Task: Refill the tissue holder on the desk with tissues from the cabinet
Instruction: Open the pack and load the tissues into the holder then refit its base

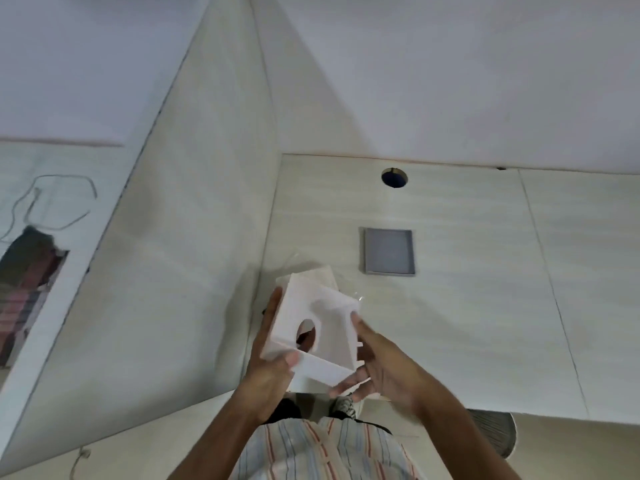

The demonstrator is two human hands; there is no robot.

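Both hands grip the white tissue holder (pixel 320 332) above the near desk (pixel 485 289) edge: left hand (pixel 268 362) closed on its left side, right hand (pixel 377 368) on its right side. No legible writing. Behind the holder lies a clear-wrapped tissue pack (pixel 323 274); beyond, a grey pad (pixel 389 251), with open surface to the right

A plain white tissue holder (pixel 322 327) with a dark oval opening is seen at the centre. At 1 o'clock from it, a flat grey panel (pixel 389 251) with a slightly darker border is set on the counter (pixel 467 271), which is pale cream with faint horizontal streaks. At 6 o'clock, a shirt (pixel 311 452) striped in white, pale blue and reddish-orange is seen. At 9 o'clock, a thin grey cord (pixel 62 202) is shown.
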